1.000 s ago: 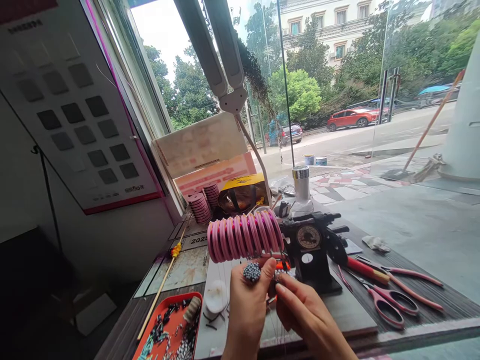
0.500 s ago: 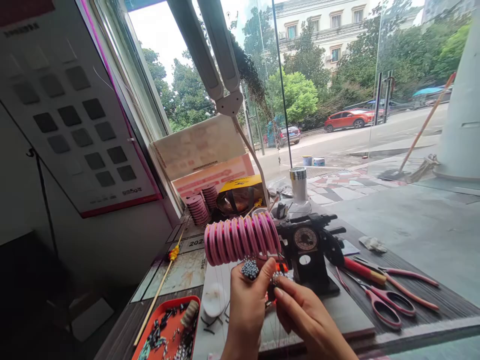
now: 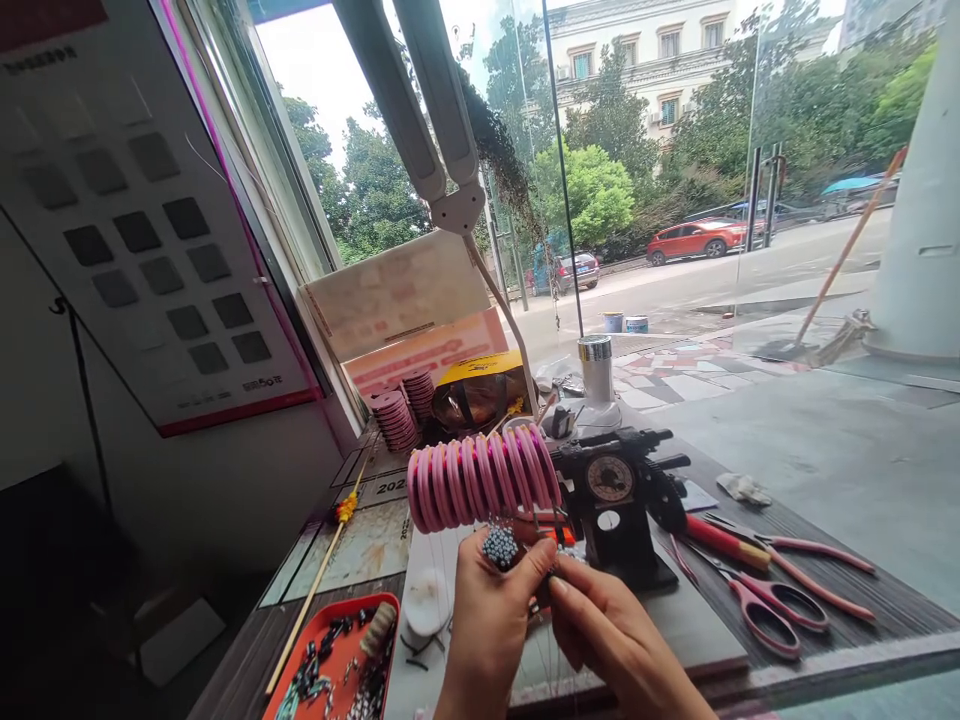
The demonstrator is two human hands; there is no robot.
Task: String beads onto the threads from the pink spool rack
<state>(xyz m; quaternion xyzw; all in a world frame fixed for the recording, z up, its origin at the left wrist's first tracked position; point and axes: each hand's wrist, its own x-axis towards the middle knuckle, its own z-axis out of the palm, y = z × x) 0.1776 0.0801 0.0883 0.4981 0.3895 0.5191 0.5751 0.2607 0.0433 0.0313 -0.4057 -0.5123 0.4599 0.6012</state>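
Observation:
My left hand (image 3: 495, 605) is closed, with a rounded cluster of grey-blue beads (image 3: 499, 547) held at its fingers. My right hand (image 3: 604, 620) is pinched beside the left thumb, fingertips almost touching it; whatever lies between those fingers is hidden. Just above both hands runs a row of pink spools (image 3: 484, 482) wound with thread, mounted side by side. Fine threads hang below the hands. Right of the spools stands a black device with a round dial (image 3: 611, 480).
An orange tray (image 3: 390, 612) holding dark and silvery bits sits at the lower left, near a thin wooden stick (image 3: 319, 580). Pink-handled scissors (image 3: 780, 605) and pliers (image 3: 825, 553) lie at the right. Behind are stacked pink spools (image 3: 394, 420) and a lamp (image 3: 457, 208).
The left thumb has shifted right, closing the gap to my right fingertips. Pale beads visible at the right fingers earlier are now mostly covered.

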